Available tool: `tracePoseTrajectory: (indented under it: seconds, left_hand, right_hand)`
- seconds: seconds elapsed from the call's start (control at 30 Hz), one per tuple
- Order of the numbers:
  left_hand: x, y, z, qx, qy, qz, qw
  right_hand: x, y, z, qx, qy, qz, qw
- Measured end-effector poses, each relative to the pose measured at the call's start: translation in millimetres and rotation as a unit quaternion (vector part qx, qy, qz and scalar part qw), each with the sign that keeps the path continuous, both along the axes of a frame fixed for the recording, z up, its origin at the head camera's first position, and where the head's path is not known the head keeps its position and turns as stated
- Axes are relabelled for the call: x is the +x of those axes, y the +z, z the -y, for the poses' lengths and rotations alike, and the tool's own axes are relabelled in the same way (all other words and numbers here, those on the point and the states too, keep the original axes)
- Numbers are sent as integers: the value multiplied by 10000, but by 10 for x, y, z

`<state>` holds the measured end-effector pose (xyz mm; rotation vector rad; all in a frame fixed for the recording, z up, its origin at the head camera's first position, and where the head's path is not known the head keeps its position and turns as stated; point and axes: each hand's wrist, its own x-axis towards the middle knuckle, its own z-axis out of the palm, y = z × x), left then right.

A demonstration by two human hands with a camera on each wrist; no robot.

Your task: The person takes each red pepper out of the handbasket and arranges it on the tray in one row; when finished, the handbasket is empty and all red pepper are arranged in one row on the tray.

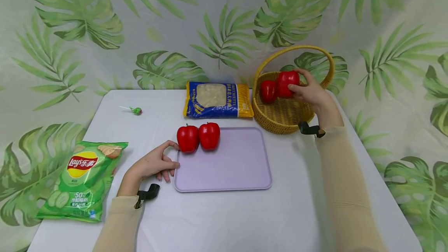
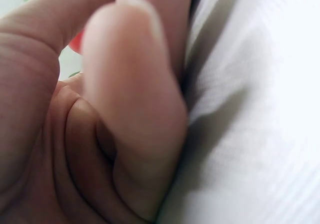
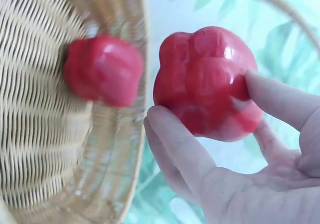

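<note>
Over the wicker basket (image 1: 283, 128), my right hand (image 1: 309, 90) grips a red bell pepper (image 1: 288, 83) between thumb and fingers. In the right wrist view the held pepper (image 3: 207, 83) shows its lobed underside, apart from the basket's rim. Another red bell pepper (image 3: 105, 71) lies inside the basket, against its wall. My left hand (image 1: 154, 161) holds the left edge of a lilac tray (image 1: 224, 170), thumb and index finger at its rim, the other fingers bent beside it. Two red bell peppers (image 1: 188, 139) (image 1: 209, 136) stand side by side in the tray's far left corner.
Behind the tray lies a blue and yellow pasta bag (image 1: 218, 100), close to the basket. A green chip bag (image 1: 80, 182) is at the left table edge, and a wrapped lollipop (image 1: 135, 110) lies farther back. The basket's tall handle (image 1: 294, 48) arches above its opening.
</note>
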<state>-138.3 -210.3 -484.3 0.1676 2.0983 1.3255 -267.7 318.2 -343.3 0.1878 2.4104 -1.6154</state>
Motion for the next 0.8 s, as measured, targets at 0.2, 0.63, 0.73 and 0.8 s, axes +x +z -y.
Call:
tracePoseTrajectory:
  seconds: [0.2, 0.63, 0.73, 0.8]
  left_hand:
    - [-4, -2, 1, -2, 16, 14, 10000]
    - [1, 1, -4, -44, -5, 0, 10000]
    - [3, 4, -2, -38, -12, -9, 10000]
    - [1, 6, -2, -39, -11, -20, 10000]
  right_hand:
    - [255, -16, 195, -795, 111, -413, 9959]
    - [685, -161, 652, -668, 830, -562, 9927]
    - [750, -287, 791, -563, 1057, -466, 9917]
    - [779, -385, 882, -472, 1199, -398, 9909]
